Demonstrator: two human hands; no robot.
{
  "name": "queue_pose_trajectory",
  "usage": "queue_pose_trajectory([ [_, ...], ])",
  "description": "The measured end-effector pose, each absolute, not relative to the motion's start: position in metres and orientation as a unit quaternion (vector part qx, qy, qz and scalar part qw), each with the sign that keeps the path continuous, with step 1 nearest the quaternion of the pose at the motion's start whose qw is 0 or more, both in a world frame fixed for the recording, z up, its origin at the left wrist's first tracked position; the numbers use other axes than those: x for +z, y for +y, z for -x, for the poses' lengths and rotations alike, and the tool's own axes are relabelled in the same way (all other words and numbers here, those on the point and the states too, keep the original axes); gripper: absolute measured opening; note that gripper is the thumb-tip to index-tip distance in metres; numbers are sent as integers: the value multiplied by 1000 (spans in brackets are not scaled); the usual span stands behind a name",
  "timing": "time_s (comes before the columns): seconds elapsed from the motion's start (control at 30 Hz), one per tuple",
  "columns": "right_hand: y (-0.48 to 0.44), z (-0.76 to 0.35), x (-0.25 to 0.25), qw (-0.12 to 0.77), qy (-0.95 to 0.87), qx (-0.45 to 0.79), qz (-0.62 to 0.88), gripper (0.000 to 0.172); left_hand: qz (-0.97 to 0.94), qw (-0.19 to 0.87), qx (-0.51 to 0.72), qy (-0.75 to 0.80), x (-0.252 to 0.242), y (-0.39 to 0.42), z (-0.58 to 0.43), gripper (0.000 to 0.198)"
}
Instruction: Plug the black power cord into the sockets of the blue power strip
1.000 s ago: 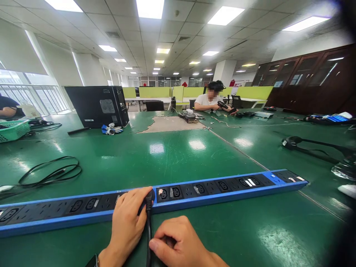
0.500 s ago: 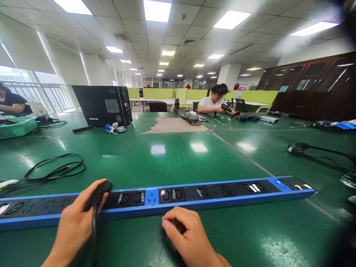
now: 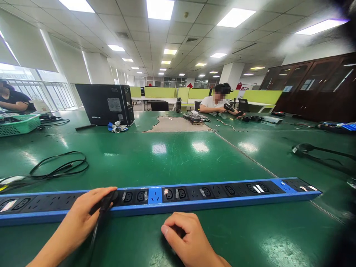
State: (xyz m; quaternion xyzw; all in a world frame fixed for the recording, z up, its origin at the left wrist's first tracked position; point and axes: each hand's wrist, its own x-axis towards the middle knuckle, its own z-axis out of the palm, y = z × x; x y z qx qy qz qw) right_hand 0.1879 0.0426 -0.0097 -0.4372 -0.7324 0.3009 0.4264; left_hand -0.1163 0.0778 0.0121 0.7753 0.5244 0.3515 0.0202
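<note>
A long blue and black power strip (image 3: 211, 198) lies across the green table in front of me. My left hand (image 3: 83, 211) is closed around a black power plug (image 3: 107, 201), which is down at the strip's sockets, left of a blue socket section. Whether its prongs are inside a socket is hidden. The plug's cord (image 3: 94, 237) hangs toward me past the strip's near edge. Just in front of the strip, right of centre, my right hand (image 3: 189, 235) rests on the table with its fingers curled. Nothing shows in it, but the inside of the curl is dark.
Beyond the strip at left lies a coiled black cable (image 3: 61, 167). A black computer case (image 3: 108, 105) stands farther back, with gloves (image 3: 117, 127) beside it. A green basket (image 3: 22, 126) is at far left. Across the table a person (image 3: 215, 102) holds a dark object.
My left hand has lowered the plug from above the power strip onto its sockets. My right hand has stayed almost still. The view has shifted slightly.
</note>
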Motion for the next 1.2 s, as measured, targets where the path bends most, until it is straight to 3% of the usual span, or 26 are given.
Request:
queue_pose_trajectory([
  [0.37,43,-187,-12,396,-740,302,452,25,-789,-87,345,501,-6,81,110,41],
  [0.87,40,-192,-8,403,-744,294,445,23,-752,-67,403,517,-8,74,105,34],
  [1.07,37,-188,-10,415,-736,330,421,13,-725,-93,469,496,7,57,74,35],
  [1.13,39,-187,-14,404,-744,346,405,24,-771,-103,436,452,9,51,55,34],
  [1.2,42,-185,-19,382,-772,337,380,51,-795,-113,413,429,5,46,37,37],
])
